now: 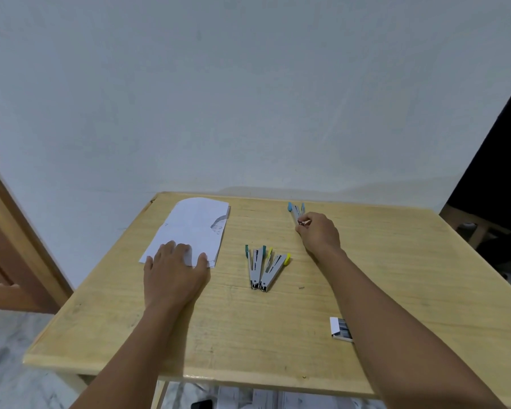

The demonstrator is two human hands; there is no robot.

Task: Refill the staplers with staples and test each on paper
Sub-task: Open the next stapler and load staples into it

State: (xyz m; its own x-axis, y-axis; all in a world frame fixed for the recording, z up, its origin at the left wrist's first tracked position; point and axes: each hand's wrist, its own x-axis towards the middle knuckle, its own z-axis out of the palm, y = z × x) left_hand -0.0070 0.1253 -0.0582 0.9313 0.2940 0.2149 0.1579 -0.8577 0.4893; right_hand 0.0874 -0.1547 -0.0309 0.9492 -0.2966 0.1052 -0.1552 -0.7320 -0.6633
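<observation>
1. Evidently mid-refill: blue stapler lay near the tabletop's far edge, right of centre, arms splayed, presumably to bare the staple channel.
2. Right hand reached forward onto it, fingers curled together, pinching its near end. Whether the pinch held a staple strip, cannot tell.
3. Green stapler and yellow stapler lay opened mid-tabletop, hinge ends touching, likely queued.
4. Staple box sat toward the front edge, beside the right forearm, within easy reach.
5. Left hand lay flat, fingers straight and apart, pressing the paper near the far left corner, probably steadying it for tests.
</observation>
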